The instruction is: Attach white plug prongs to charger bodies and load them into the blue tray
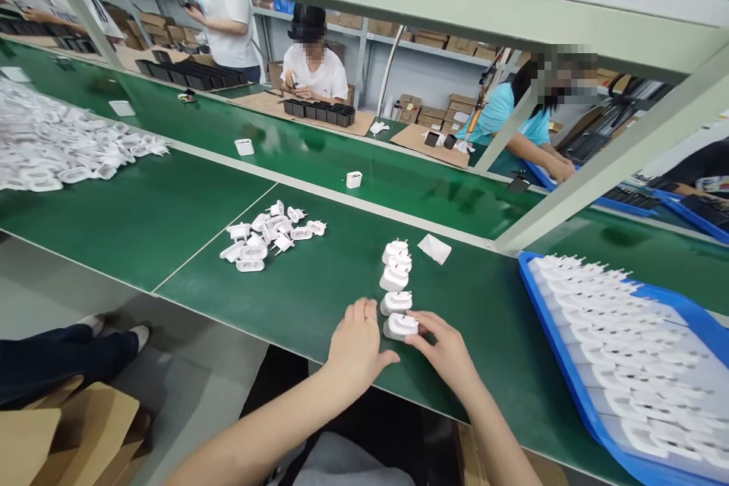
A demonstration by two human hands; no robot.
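- The left forearm (273, 425) is bare and runs from the lower left up and to the right, with the wrist straight.
- The left hand (358, 345) lies palm down with its back to the camera. Its fingers are loosely bent and close together, and the thumb is stretched out to the right (a thin ring (370, 319) sits on one finger). Its grip is slack and holds nothing.
- The right forearm (495, 433) is also bare and rises from the lower right towards the upper left.
- The right hand (447, 349) is just beside the left, palm down. Its fingers (424, 321) reach forward and left, drawn towards the thumb in a narrow pinching grip.
- The two hands are near each other, thumb sides facing, without touching.
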